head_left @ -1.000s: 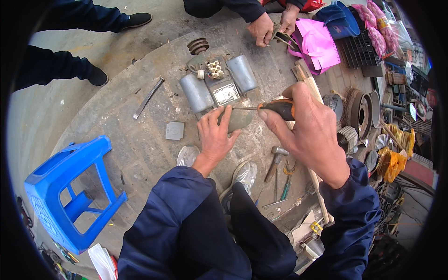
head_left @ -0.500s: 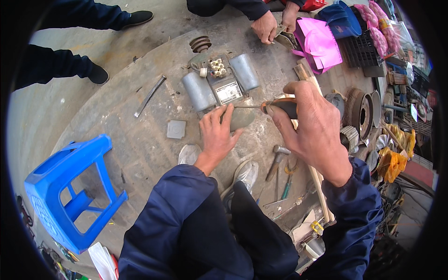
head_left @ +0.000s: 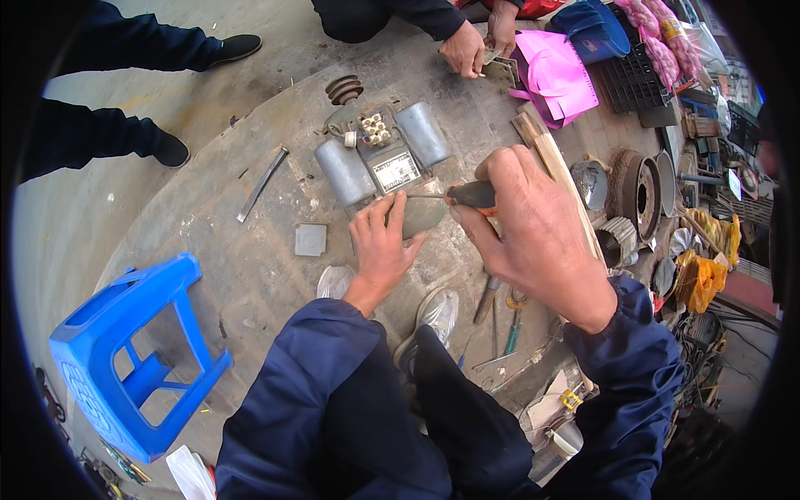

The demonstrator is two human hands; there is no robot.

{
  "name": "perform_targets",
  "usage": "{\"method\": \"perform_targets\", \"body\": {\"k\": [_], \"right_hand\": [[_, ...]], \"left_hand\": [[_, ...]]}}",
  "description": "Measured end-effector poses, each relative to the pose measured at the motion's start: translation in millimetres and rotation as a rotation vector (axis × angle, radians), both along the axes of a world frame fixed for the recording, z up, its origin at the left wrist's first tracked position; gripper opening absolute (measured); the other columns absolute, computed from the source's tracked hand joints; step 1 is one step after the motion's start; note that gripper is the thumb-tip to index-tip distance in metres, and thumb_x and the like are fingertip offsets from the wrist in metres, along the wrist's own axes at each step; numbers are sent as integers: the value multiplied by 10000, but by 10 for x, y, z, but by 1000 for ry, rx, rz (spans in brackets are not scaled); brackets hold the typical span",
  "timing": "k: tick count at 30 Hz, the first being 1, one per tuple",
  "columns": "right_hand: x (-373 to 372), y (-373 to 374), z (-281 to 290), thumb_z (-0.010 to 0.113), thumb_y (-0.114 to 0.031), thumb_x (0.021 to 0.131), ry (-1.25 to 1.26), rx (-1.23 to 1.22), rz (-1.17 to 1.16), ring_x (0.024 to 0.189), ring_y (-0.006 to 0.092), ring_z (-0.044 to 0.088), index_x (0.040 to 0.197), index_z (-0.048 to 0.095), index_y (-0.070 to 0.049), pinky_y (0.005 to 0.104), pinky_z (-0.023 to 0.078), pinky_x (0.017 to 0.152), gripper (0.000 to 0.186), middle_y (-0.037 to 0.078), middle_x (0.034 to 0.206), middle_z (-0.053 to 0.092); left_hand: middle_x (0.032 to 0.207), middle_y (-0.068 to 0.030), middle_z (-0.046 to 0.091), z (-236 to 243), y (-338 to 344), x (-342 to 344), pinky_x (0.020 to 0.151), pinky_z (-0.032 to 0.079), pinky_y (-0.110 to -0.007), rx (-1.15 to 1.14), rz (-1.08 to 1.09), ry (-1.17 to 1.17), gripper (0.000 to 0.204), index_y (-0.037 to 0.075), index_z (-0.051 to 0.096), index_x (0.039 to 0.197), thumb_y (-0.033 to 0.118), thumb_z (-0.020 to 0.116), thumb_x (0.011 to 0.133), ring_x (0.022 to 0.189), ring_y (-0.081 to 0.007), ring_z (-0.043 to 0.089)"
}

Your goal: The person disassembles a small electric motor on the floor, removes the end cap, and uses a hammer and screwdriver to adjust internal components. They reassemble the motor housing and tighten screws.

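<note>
Both hands shifted slightly since prev. frame; R hand (head_left: pixel 542 233) fingers closed round screwdriver (head_left: pixel 467 195), tip at motor (head_left: pixel 385 162) body; L hand (head_left: pixel 382 242) fingers spread flat, pressing motor's near end; motor on concrete slab (head_left: pixel 208 225), centre; blue stool (head_left: pixel 125 350) at L; pliers (head_left: pixel 510 321) by knee.

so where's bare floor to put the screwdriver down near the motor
Bare concrete lies left of the motor, between the metal bar, the square plate and the blue stool. It is crowded to the right: wood strips, wheel and, below the right hand, loose tools. That hand holds the screwdriver.
</note>
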State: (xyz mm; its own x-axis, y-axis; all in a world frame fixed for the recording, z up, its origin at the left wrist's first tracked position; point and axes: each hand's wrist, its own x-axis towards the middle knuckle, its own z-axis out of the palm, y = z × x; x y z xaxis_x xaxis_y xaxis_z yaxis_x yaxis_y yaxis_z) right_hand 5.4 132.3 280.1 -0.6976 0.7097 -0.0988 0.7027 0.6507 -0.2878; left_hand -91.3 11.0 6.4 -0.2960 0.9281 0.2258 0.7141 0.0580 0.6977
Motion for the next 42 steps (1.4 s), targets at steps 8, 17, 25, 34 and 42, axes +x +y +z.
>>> {"method": "perform_targets", "body": {"k": [8, 17, 25, 34, 42], "right_hand": [[-111, -19, -32, 796, 14, 836, 21, -95, -192, 980, 432, 626, 1172, 559, -15, 473, 518, 822, 412, 197, 1059, 567], [-10, 7, -132, 777, 28, 825, 229, -61, -166, 879, 470, 665, 1131, 553, -18, 520, 546, 725, 382, 223, 1050, 575], [75, -179, -155, 722, -8, 873, 271, -153, -202, 925, 487, 667, 1167, 540, -16, 548, 560, 768, 345, 253, 1094, 572], [199, -175, -303, 737, -41, 882, 378, -127, -308, 927, 451, 688, 1162, 547, -5, 517, 566, 798, 341, 250, 1058, 613], [559, -195, -407, 812, -115, 895, 609, -14, -456, 834, 364, 728, 1137, 596, 13, 458, 571, 745, 348, 238, 997, 679]], "left_hand": [[1449, -107, 551, -17, 12, -2, 1125, 380, -540, -25, -10, 38, 919, 103, 568, 1561, 302, 951, 750, 1332, -354, 491], [1467, -114, 549, -95, -30, 14, 1124, 368, -551, -6, -21, 39, 954, 88, 544, 1573, 295, 953, 736, 1331, -368, 482], [1436, -127, 561, 2, -36, 32, 1113, 381, -552, -8, -4, 86, 953, 98, 573, 1544, 322, 970, 707, 1302, -373, 493], [1453, -134, 562, 38, -59, 39, 1103, 390, -545, -38, -24, 191, 910, 141, 575, 1562, 417, 935, 773, 1288, -379, 496], [1411, -156, 604, 123, -27, 2, 1064, 433, -539, -57, -72, 268, 871, 112, 590, 1545, 452, 908, 809, 1254, -385, 528]]}}
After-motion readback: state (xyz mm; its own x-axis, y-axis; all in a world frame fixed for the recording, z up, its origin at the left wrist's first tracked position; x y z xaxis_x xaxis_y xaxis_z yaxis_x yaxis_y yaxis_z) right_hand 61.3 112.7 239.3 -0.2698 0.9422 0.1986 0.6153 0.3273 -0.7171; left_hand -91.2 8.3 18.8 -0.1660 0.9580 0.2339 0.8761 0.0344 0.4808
